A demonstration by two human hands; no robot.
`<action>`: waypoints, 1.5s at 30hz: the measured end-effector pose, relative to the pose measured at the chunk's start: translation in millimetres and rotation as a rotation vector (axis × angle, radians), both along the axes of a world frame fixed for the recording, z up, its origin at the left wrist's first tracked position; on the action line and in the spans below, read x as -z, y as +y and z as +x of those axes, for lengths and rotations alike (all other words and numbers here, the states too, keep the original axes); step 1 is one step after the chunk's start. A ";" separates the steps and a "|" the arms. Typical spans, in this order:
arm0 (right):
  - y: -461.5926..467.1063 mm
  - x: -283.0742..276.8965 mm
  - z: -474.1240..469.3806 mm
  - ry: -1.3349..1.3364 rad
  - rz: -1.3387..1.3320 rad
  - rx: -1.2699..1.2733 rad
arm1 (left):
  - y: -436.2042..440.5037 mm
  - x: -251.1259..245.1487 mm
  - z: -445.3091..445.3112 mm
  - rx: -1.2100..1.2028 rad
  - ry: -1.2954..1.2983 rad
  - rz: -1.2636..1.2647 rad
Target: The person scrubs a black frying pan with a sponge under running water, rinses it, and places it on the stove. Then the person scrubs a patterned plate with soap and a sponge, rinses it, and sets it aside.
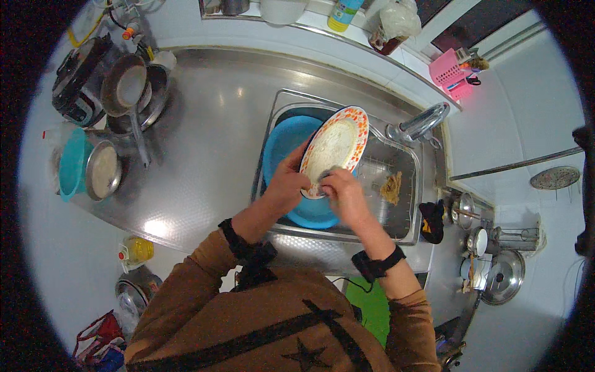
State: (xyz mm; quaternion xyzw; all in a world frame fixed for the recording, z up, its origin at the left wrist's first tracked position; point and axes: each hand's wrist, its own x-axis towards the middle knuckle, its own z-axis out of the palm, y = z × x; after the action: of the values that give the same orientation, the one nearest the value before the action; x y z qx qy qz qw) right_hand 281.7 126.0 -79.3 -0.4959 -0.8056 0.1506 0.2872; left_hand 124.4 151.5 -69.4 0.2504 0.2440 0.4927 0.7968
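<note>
A white enamel plate [335, 142] with an orange-patterned rim and a dark edge is tilted above a blue plastic basin [281, 139] in the sink. My left hand [288, 179] grips its lower left rim, thumb on the face. In my right hand [347, 191] is a dark grey scrubber [324, 176], probably steel wool, pressed against the lower part of the plate; my fingers partly cover it. The plate and my hands hide part of the basin. A tan, crumpled cloth or sponge [391, 188] lies on the sink floor to the right.
A chrome faucet [418, 122] stands at the sink's back right corner. On the left of the steel counter [209, 139] are a frying pan [124, 86], a rice cooker [81, 83], a teal basin [74, 162] and a metal bowl [103, 169]. A dark cloth [432, 221] lies right of the sink.
</note>
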 end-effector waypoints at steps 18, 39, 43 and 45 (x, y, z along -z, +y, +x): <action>7.7 -24.2 11.4 -0.272 0.065 -0.019 | -3.2 -11.2 2.5 0.068 0.045 0.040; 14.6 -16.4 21.0 -0.236 0.052 0.196 | -4.7 2.1 -6.6 -0.040 -0.051 -0.096; -2.9 -21.3 -8.2 -0.057 0.059 -0.068 | -2.2 10.6 -1.0 0.027 -0.082 -0.108; 12.8 -27.9 -10.4 -0.004 0.117 -0.071 | -5.0 12.1 2.3 0.074 -0.056 -0.098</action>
State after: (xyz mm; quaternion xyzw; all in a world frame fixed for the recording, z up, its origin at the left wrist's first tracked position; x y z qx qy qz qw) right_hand 271.2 138.8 -51.4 -0.4498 -0.8306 0.1122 0.3085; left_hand 126.6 146.5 -81.5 0.2061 0.2358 0.4572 0.8324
